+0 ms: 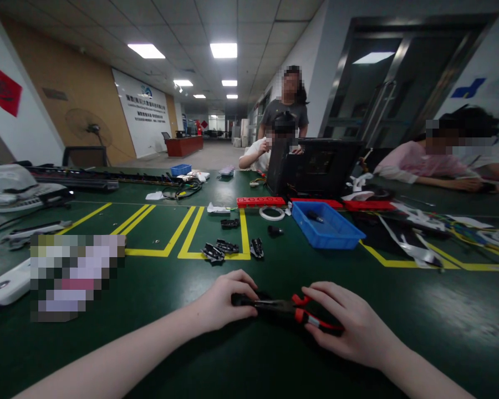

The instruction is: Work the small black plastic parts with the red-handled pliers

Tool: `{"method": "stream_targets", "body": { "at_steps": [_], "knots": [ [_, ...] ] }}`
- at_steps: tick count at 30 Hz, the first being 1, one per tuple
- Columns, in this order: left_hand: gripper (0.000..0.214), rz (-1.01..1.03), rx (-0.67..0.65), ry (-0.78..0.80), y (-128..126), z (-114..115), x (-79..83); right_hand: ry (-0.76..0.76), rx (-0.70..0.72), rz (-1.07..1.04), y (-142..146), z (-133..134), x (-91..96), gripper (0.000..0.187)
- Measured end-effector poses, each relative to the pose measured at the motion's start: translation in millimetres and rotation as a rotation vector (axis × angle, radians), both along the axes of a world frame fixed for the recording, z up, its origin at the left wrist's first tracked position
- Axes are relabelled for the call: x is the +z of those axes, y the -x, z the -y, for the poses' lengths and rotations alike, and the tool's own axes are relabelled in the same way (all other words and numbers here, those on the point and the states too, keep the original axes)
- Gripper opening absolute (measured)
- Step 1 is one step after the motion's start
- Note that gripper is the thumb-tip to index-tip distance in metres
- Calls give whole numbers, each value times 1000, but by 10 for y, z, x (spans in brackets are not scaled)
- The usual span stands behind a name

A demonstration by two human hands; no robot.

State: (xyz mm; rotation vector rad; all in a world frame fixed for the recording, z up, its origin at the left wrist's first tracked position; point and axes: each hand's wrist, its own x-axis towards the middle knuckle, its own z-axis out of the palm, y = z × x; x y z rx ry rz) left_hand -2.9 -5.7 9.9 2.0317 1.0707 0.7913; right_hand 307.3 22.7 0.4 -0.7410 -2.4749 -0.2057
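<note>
My right hand (349, 321) grips the red-and-black handles of a pair of needle-nose pliers (276, 306), whose jaws point left. In my left hand (228, 299) a small black part (242, 300) is pinched between thumb and fingers, and the plier tips meet it there. What exactly the part is cannot be made out. Beyond my hands, several black plastic pieces (225, 246) lie around a yellow-taped square. Another black piece (275, 230) sits nearer the blue tray (332, 238), which has a dark item inside.
A black equipment case (320, 166) stands at the back, with red strips (261, 201) before it. A white tape ring (271, 213) lies near. Cables and scraps (419, 221) are at right, a white device (12, 282) at left. People (285, 116) are across the table.
</note>
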Motion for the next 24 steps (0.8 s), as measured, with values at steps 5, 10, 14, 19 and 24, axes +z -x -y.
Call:
{"method": "stream_targets", "body": {
  "at_steps": [5, 10, 14, 19, 24],
  "knots": [
    [13, -13, -14, 4, 10, -5, -3, -31, 11, -5, 13, 14, 10, 44],
    [10, -15, -8, -10, 8, -2, -3, -38, 6, -28, 21, -4, 38, 42],
    [10, -24, -14, -14, 3, 2, -1, -65, 37, -28, 45, 5, 74, 40],
    [10, -20, -4, 13, 6, 25, -2, -54, 38, 4, 50, 29, 81, 42],
    [13, -18, -21, -18, 11, 10, -45, 21, -6, 102, 63, 66, 106, 63]
  ]
}}
